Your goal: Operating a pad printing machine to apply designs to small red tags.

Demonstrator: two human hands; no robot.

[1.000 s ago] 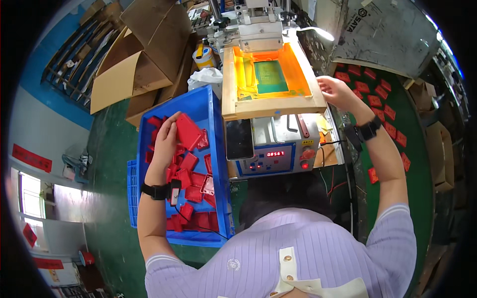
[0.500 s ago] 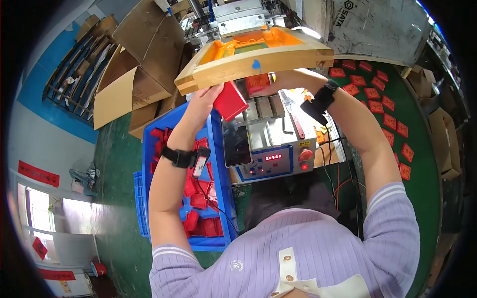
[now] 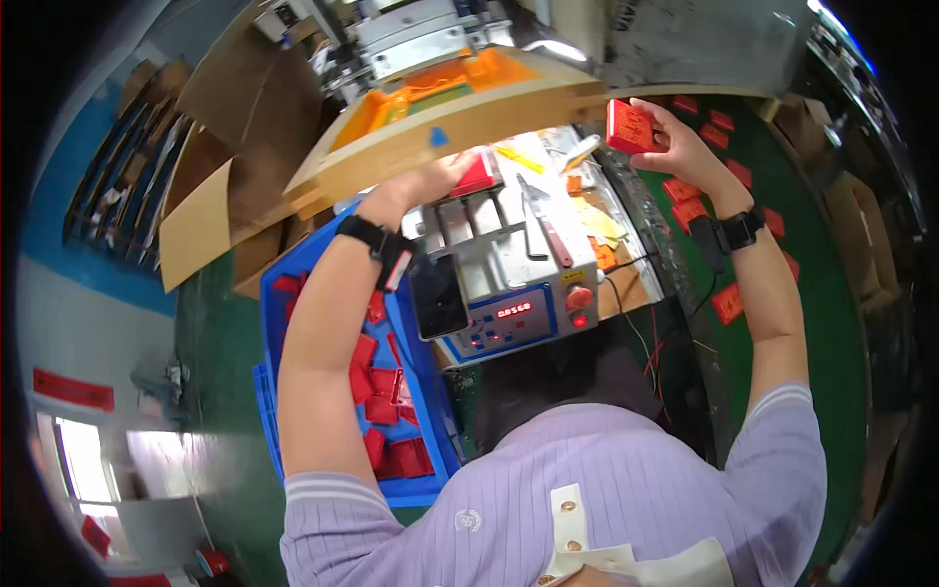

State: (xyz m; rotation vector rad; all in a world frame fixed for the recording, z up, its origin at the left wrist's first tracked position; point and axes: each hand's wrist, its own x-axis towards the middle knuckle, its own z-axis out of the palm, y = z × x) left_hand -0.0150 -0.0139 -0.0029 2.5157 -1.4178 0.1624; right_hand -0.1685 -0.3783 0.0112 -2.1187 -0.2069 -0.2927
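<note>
Under the wooden screen-printing frame (image 3: pixel 460 129), my left hand (image 3: pixel 423 182) grips a plain red box (image 3: pixel 476 176) at the fixture on top of the machine; the frame's edge hides some of the fingertips. Out to the right, my right hand (image 3: pixel 680 155) pinches another red box (image 3: pixel 629 127), this one with a printed pattern on its face, between thumb and fingers. It is held in the air, apart from the machine.
Below the frame is the printing machine's control panel (image 3: pixel 509 323), with a phone (image 3: pixel 439 296) at its left. A blue crate (image 3: pixel 430 430) of red boxes stands left. Printed red boxes (image 3: pixel 729 303) lie on the green surface at right. Tools (image 3: pixel 554 240) rest on the machine.
My right hand has carried the printed box out from under the frame to the right. My left hand has moved its plain box inward onto the fixture area. The view has shifted slightly.
</note>
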